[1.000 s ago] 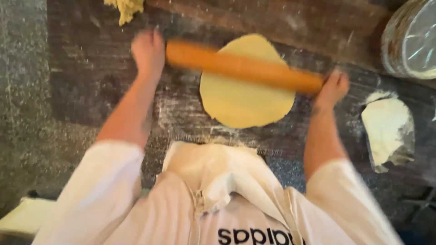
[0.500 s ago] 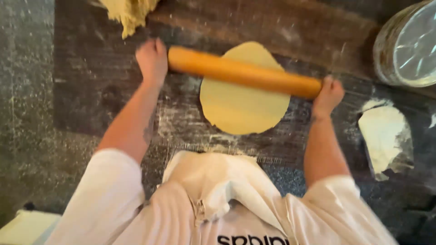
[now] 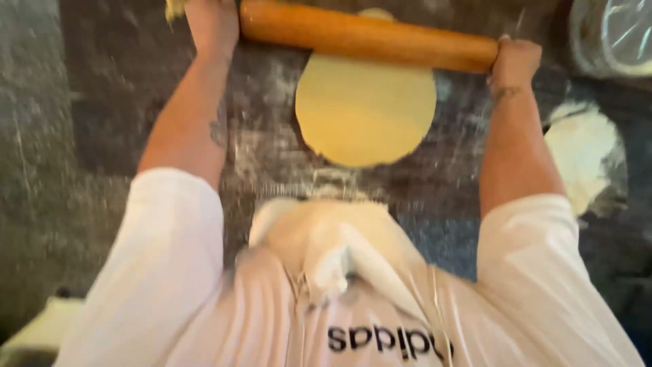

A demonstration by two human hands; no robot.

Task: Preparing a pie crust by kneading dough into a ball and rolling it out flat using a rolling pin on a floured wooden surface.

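both hands are gripping a wooden rolling pin (image 3: 367, 35), the left hand (image 3: 212, 24) and right hand (image 3: 514, 60) each closing on 1 end, pressing the far edge of a yellow dough round (image 3: 365, 112) already looking thin and flat on the floured dark board (image 3: 122, 102); a clear lidded tub (image 3: 614, 34) is sitting far right, contents unreadable.

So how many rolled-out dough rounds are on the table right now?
1. The dough round lies flat between the arms, its far edge under the rolling pin. Any others beyond the frame edges would be hidden.
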